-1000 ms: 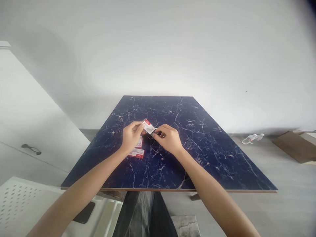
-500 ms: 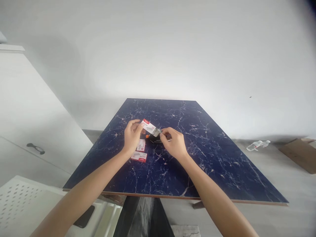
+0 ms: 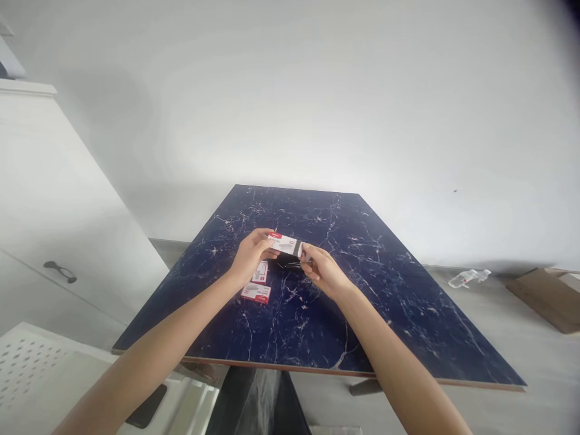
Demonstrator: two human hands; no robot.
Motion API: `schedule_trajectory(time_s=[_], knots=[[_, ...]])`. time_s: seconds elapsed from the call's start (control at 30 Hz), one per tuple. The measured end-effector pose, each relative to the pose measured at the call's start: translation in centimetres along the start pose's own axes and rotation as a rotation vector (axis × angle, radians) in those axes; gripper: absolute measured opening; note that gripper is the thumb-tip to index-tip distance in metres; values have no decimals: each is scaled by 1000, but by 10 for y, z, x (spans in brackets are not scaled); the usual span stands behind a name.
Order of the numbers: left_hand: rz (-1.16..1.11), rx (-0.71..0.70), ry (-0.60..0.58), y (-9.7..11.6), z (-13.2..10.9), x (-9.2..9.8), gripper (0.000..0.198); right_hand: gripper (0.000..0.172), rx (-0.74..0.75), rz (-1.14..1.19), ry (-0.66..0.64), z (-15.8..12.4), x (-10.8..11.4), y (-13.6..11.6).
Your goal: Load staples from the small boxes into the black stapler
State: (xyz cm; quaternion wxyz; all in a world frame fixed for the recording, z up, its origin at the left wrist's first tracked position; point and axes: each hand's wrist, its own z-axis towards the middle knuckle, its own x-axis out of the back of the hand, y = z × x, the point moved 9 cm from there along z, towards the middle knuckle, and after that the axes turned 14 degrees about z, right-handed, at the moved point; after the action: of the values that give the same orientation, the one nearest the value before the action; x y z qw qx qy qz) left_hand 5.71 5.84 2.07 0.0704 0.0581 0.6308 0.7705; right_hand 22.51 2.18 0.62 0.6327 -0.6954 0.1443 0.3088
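Observation:
Above the table, my left hand (image 3: 251, 254) is closed around the left end of a small red-and-white staple box (image 3: 283, 243). My right hand (image 3: 324, 269) pinches the box's right end, where a dark band shows beside a white flap. Its fingertips partly cover that end, so I cannot see what is inside. Below and left of it, a second staple box (image 3: 260, 273) and a third staple box (image 3: 256, 292) lie on the table, close together. Behind my hands lies a black object (image 3: 292, 264), mostly hidden.
The table (image 3: 299, 338) has a dark blue marbled top. To the left are a white cabinet (image 3: 86, 205) and a white perforated surface (image 3: 27, 362) with a dark phone-like object (image 3: 147, 408). Clear plastic bottles (image 3: 469, 278) and a cardboard box (image 3: 544, 296) lie on the floor at right.
The held box has come down slightly and lies more level. The grey strip that showed at its right end is now mostly out of sight, and my right fingers are closer to the box.

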Motion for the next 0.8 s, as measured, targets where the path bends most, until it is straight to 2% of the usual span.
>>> schedule_trajectory(time_s=[0.2,0.43,0.67,0.8], knots=[[99,-95,-79,10,-9,-10,36,39,66,-70,5,2,3,-3],[104,-114,-19,10,-7,-5,38,42,197,-232,47,2,6,-12],[-24,-75,-186,7,-11,-19,33,41,220,-261,51,-1,5,-21],[-104,-15,-228,2,-9,-19,35,40,296,-401,51,-5,2,-30]])
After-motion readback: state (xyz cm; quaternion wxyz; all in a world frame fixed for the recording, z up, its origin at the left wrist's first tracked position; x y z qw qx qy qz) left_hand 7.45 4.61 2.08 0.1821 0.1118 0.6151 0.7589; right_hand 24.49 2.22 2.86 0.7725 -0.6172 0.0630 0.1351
